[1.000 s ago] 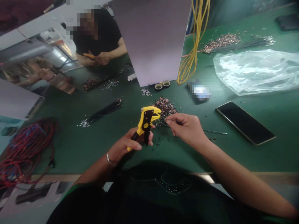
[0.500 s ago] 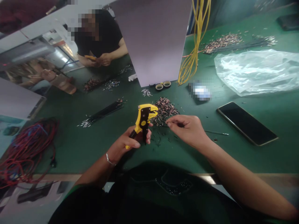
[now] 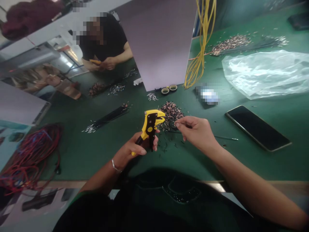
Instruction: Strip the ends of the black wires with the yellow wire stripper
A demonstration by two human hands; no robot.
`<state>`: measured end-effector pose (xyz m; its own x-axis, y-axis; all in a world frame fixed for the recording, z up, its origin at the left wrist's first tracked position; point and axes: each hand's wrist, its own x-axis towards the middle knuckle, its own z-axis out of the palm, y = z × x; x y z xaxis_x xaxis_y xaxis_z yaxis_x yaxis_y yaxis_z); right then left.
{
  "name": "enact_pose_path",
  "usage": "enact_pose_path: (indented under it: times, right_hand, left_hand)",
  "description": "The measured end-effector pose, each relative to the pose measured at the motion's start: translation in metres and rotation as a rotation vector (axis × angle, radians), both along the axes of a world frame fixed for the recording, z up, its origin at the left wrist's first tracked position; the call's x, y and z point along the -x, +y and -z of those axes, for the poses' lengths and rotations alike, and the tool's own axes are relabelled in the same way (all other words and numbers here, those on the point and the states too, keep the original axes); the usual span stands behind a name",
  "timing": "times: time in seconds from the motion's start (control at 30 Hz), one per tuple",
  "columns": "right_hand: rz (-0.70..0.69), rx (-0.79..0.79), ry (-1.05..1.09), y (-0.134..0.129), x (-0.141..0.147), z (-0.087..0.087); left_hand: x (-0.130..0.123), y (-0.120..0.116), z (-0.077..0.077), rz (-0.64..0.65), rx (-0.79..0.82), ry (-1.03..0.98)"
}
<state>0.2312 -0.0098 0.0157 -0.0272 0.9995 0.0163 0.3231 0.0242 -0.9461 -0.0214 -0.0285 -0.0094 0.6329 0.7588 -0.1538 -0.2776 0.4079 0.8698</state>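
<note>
Gripping a yellow wire stripper in the curled left hand, the person is pinching a short dark wire in the right hand, beside the stripper's jaws, over a heap of cut wires on the green bench mat, its end not yet inserted.

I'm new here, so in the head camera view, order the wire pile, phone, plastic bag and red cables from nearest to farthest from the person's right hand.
1. Wire pile, just left of the right hand.
2. Phone, to its right.
3. Plastic bag, farther up right.
4. Red cables, far left.
</note>
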Motion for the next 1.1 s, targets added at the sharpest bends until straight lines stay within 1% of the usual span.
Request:
enact_pose_path:
  times: [0.13,0.23,0.37,0.5,0.63,0.77,0.93,1.1]
  right_hand:
    - [0.013,-0.031,-0.008,-0.002,0.001,0.000]
    - [0.016,-0.037,-0.024,-0.003,0.000,0.002]
    - [0.027,0.005,-0.067,-0.002,0.002,0.006]
    - [-0.056,0.053,-0.043,-0.006,0.008,0.006]
    - [-0.161,0.195,0.078,-0.012,0.013,0.000]
    - [-0.212,0.290,0.211,-0.016,0.014,-0.006]
    - [-0.289,0.375,0.282,-0.016,0.013,-0.012]
    - [-0.326,0.416,0.312,-0.017,0.014,-0.016]
  left_hand:
    - [-0.001,0.000,-0.001,0.021,0.016,0.007]
    - [-0.002,0.003,0.004,0.038,0.036,-0.026]
    - [-0.001,0.006,0.011,0.050,0.035,-0.058]
    - [-0.003,0.004,0.012,0.062,0.010,-0.039]
    - [-0.005,0.000,0.012,0.062,0.008,-0.007]
    - [-0.007,-0.002,0.008,0.040,0.009,0.028]
    - [-0.009,-0.004,0.000,0.037,0.017,0.031]
    - [-0.008,-0.003,0.002,0.039,0.013,0.029]
